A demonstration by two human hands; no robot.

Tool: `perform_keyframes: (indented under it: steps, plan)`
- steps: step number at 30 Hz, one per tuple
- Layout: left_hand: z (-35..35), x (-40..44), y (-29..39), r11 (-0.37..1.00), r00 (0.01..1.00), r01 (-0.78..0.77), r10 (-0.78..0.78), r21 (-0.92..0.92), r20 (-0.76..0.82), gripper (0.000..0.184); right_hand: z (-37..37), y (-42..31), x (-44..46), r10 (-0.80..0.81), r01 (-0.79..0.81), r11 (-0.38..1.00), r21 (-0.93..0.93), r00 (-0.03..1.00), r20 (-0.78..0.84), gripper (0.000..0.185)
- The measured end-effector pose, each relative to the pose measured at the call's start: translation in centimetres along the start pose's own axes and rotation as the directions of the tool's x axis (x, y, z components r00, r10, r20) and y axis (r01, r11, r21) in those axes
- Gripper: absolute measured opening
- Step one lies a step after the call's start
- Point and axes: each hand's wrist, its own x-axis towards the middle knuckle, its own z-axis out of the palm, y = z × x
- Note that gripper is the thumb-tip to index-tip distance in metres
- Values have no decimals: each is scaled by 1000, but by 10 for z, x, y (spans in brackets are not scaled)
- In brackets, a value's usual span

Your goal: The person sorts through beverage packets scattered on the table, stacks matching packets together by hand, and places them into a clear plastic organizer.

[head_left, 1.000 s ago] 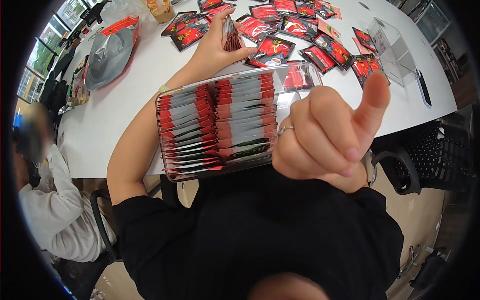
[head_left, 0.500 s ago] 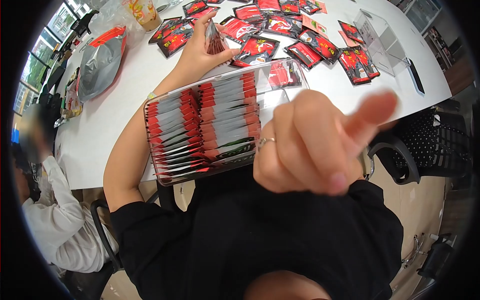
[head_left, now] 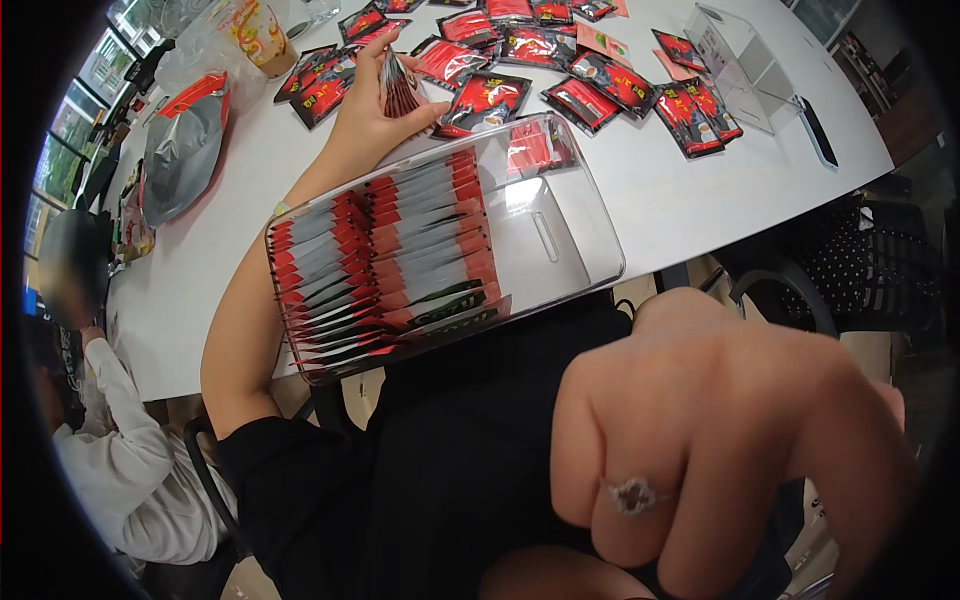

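Note:
My left hand (head_left: 385,110) is closed around a small stack of sachets (head_left: 401,88), held on edge above the table behind the box. A clear plastic box (head_left: 605,225) sits tilted at the table's front edge, against my left forearm. Two rows of red and silver sachets (head_left: 425,225) stand packed in its left part; the right part shows its bare bottom. Close to the camera, my right hand (head_left: 700,440) is lifted away from the table, back toward me, wearing a ring (head_left: 632,495). Its fingers are bent and close together, with nothing visible in them; the thumb is mostly hidden.
Many loose red and black sachets (head_left: 535,45) cover the far part of the white table (head_left: 690,215). A clear acrylic stand (head_left: 735,70) and a dark phone-like object (head_left: 818,132) lie right. A silver-red bag (head_left: 185,150) and a cup (head_left: 260,40) are left. Someone in white sleeves (head_left: 130,440) sits left.
My right hand has dropped from in front of the box to the lower right, nearer the camera, uncovering the box's right part. The left hand still grips its stack. The view has shifted slightly.

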Motion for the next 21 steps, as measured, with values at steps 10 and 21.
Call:
perform_keyframes:
  steps: [10,21]
  plan:
    - [0,-2,9,997,998,70,-70,-41,-5,74,-180,-103,47,442,-309,805,-507,882,165,32]
    - [-3,-2,1,994,987,92,-84,56,-137,74,-257,-54,1,-2,-607,-60,-793,794,-608,22]
